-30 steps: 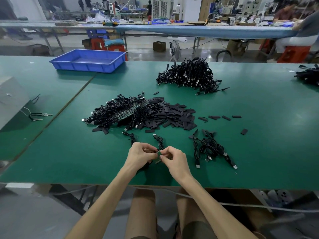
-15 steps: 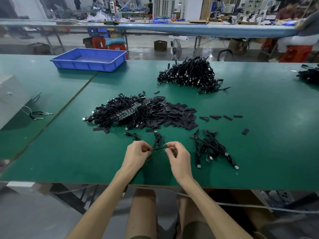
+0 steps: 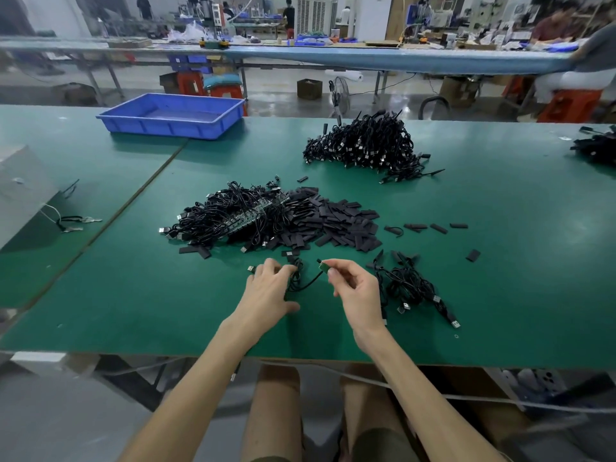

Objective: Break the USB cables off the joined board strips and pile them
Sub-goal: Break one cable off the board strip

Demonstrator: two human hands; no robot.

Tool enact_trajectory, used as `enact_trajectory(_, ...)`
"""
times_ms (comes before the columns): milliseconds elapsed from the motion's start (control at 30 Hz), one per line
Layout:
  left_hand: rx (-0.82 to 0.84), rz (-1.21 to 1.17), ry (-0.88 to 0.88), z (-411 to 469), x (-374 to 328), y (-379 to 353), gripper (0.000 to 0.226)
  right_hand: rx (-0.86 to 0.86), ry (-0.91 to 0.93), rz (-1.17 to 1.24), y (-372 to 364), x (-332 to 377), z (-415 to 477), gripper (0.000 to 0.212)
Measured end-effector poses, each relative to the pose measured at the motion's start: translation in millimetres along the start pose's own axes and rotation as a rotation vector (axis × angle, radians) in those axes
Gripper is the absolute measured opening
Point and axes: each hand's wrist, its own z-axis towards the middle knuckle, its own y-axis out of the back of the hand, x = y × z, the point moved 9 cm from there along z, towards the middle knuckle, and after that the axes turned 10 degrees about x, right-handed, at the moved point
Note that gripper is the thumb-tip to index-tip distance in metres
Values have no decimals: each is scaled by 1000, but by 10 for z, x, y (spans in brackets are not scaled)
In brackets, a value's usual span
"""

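The right hand (image 3: 358, 290) pinches a small board piece (image 3: 322, 267). Its cable (image 3: 305, 285) trails to the left hand (image 3: 268, 290), which lies spread over it on the desk (image 3: 133, 295). A cable pile (image 3: 413, 288) sits just right of the right hand.

left hand (image 3: 266, 290) flat-ish, palm down, fingers spread; right hand (image 3: 358, 290) held up, thumb and forefinger pinching a cable end (image 3: 322, 266)

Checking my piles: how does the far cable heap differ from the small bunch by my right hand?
The far cable heap is tall and dense; the small bunch is low and loose. The heap lies far back; the bunch lies close to you. Both are black USB cables.
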Motion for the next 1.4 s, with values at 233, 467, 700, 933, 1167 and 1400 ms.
enact_trajectory(233,-51,-97,48,-140,161,-104,57,-33,-74,-7,52,-188,-40,22)
enact_trajectory(467,-111,-568,12,-101,284,274,27,-51,-147,9,83,-369,-94,17)
enact_trajectory(700,-327,-439,247,-109,879,486,22,-104,-126,61,305,-290,-100,26)
enact_trajectory(933,-359,-122,221,-142,660,396,46,-107,-25,227,260,61,-5,19)
enact_trajectory(1167,-59,-966,-283,-118,-242,379,39,-54,45,133,178,236,58,17)
enact_trajectory(1400,132,-1241,-396,-99,-529,186,26,-55,56,55,221,225,25,22)
